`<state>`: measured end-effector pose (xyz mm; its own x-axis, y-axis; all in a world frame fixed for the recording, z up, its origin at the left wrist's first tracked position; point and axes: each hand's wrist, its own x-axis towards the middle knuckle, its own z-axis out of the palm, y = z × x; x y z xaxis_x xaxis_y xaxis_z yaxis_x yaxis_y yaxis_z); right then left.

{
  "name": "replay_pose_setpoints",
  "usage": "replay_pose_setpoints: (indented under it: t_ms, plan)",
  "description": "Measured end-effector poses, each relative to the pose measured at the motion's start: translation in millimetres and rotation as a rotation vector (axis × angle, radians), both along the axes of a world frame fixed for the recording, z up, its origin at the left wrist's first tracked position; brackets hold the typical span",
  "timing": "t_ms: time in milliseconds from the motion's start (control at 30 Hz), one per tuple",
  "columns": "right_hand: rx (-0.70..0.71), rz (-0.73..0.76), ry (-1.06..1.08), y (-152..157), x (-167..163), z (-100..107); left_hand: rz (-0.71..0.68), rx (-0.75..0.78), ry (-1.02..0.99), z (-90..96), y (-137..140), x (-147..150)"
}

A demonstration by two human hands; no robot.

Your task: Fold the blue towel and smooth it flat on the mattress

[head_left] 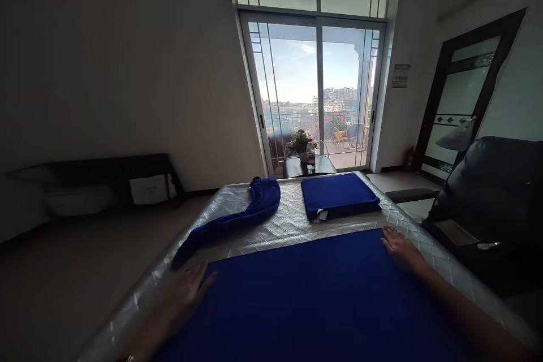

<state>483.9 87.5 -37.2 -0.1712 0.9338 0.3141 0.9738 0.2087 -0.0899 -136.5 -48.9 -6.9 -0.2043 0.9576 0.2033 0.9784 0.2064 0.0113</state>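
Observation:
A blue cloth (305,294) is spread flat over the near part of a bed with a shiny quilted cover (284,226). My left hand (184,291), somewhat blurred, rests at the cloth's far left corner, its thumb apart from the outstretched fingers. At the far right corner my right hand (399,246) lies with its fingers stretched out on the edge. Beyond the spread cloth sits a neatly folded blue stack (341,192) with a white tag (321,215). Left of the stack, a crumpled blue cloth (237,216) trails toward my left hand.
Past the bed's far edge stands a small dark table (297,168) with a bottle (311,155) and a potted plant (301,141), before glass sliding doors (318,90). A dark armchair (496,198) is close on the right. A low dark shelf (110,169) lines the left wall.

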Motion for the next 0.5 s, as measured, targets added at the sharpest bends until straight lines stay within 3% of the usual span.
replay_pose_setpoints:
  t_ms: [167,400,500]
  plan:
    - [-0.031,-0.011,0.011,-1.4,1.4,14.9,-0.045,-0.009,-0.139,1.4,-3.6,1.8]
    - [-0.104,-0.024,0.04,-8.5,1.3,47.7,-0.033,0.021,-0.063,16.1,-11.0,11.3]
    - [-0.098,-0.017,0.041,-20.0,-14.3,57.2,-0.05,0.073,0.007,19.9,-10.1,24.7]
